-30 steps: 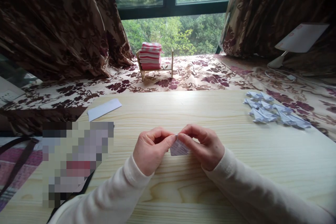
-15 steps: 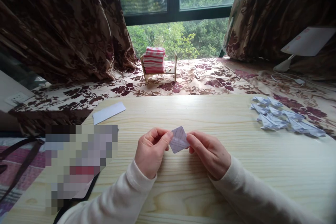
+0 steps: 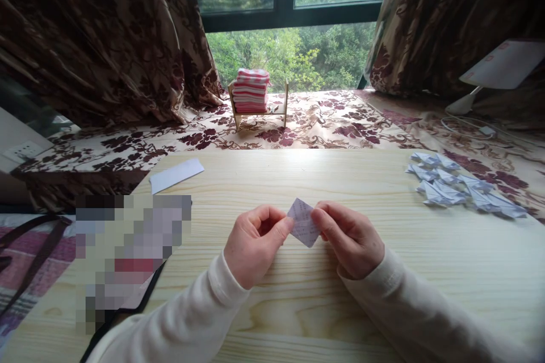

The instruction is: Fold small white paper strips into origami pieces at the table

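Note:
A small folded square of paper [image 3: 304, 224] with faint lines of print is held up, turned like a diamond, above the wooden table [image 3: 272, 317]. My left hand [image 3: 258, 244] pinches its left corner between thumb and fingers. At the right corner, the thumb and fingers of my right hand [image 3: 351, 238] are closed on the same paper. The fingers behind the paper are partly hidden. Several folded white paper pieces [image 3: 445, 190] with pointed ends lie grouped at the table's right.
A white paper strip [image 3: 177, 175] lies at the table's far left edge. Nearer, a blurred-out item [image 3: 136, 255] rests on the left. Beyond the table, a small wooden rack [image 3: 279, 113] carries stacked pink-striped cloths [image 3: 251, 91]. A white lamp [image 3: 502, 65] stands far right.
Both hands and the folded paper have shifted a little to the right. The right thumb now overlaps more of the paper's right corner. The camera view has tilted slightly.

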Tool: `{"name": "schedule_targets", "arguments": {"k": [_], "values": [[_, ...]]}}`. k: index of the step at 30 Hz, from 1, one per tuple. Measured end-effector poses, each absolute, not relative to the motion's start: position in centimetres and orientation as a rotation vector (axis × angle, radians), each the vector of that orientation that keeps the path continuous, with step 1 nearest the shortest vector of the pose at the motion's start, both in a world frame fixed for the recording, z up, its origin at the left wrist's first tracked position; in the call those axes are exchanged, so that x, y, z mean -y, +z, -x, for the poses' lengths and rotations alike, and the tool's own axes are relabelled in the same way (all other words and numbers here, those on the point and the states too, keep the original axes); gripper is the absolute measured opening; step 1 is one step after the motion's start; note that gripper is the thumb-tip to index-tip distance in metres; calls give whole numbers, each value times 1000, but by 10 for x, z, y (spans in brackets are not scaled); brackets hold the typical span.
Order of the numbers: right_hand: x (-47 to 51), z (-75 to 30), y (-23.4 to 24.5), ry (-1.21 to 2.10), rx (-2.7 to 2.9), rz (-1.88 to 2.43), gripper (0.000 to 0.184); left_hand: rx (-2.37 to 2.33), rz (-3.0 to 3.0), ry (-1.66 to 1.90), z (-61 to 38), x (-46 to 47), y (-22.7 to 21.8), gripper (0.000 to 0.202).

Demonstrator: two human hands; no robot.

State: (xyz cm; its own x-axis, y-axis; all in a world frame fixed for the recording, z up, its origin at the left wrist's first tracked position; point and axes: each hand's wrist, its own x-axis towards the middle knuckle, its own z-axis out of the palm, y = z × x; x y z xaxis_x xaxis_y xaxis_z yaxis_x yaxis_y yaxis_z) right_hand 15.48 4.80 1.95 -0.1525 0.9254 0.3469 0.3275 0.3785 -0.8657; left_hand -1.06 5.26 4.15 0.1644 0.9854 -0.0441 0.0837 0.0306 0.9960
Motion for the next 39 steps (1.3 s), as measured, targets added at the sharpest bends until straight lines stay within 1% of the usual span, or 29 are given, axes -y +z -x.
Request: {"name": "schedule_targets", "arguments": {"k": [2,6,18,22,27,30,33,39], "values": [[-47,-155,23,759,1738,1108,35,-1139,-1301,980,10,-52,40,20],[-43,-152,27,757,1885,1039,32,-1055,-1205,1020,8,-53,38,24],[-41,-152,21,850,1900,933,27,-1019,-1399,951,13,-46,39,18],[-42,-152,26,872,1901,952,27,-999,-1356,936,14,-47,45,21],[-42,-152,29,858,1918,943,27,-1068,-1471,1018,15,-50,48,20],[-41,-152,28,849,1929,919,27,-1036,-1362,963,16,-51,48,22],[-41,-153,25,838,1909,935,29,-980,-1277,897,17,-52,47,19],[-43,-155,19,772,1761,1058,30,-990,-1411,862,16,-49,39,22]]}}
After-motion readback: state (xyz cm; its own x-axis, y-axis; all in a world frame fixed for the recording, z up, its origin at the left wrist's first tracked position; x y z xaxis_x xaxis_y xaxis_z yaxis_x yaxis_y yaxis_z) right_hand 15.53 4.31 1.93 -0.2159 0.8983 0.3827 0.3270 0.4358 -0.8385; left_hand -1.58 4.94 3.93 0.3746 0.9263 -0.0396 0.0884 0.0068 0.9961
